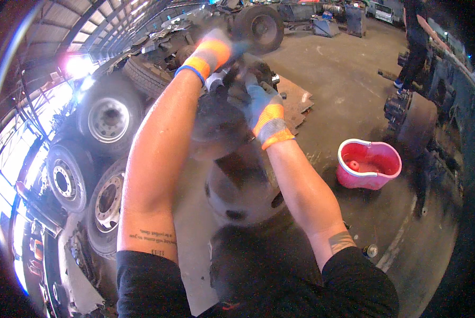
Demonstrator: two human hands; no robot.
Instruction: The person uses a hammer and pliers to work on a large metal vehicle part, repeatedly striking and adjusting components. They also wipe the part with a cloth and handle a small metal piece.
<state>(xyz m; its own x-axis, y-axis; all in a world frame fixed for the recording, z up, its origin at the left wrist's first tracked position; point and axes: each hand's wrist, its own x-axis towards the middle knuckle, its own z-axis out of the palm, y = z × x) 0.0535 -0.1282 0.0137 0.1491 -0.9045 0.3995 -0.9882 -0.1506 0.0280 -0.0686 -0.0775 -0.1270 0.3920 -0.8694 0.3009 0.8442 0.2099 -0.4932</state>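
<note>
Both my hands wear orange, grey and blue work gloves and reach forward over a dark round metal hub [232, 180] that stands on the concrete floor. My left hand [213, 53] is raised at the top, blurred, and closed around something dark that I cannot make out. My right hand [261, 106] is lower and grips a dark greasy part [221, 119] on top of the hub. Motion blur hides the details between the hands.
Several truck wheels [107, 119] with tyres stand along the left. A pink plastic tub [369, 164] sits on the floor to the right. Flattened cardboard [295, 100] lies beyond the hub. A person [415, 42] stands at the far right beside heavy machinery [412, 116].
</note>
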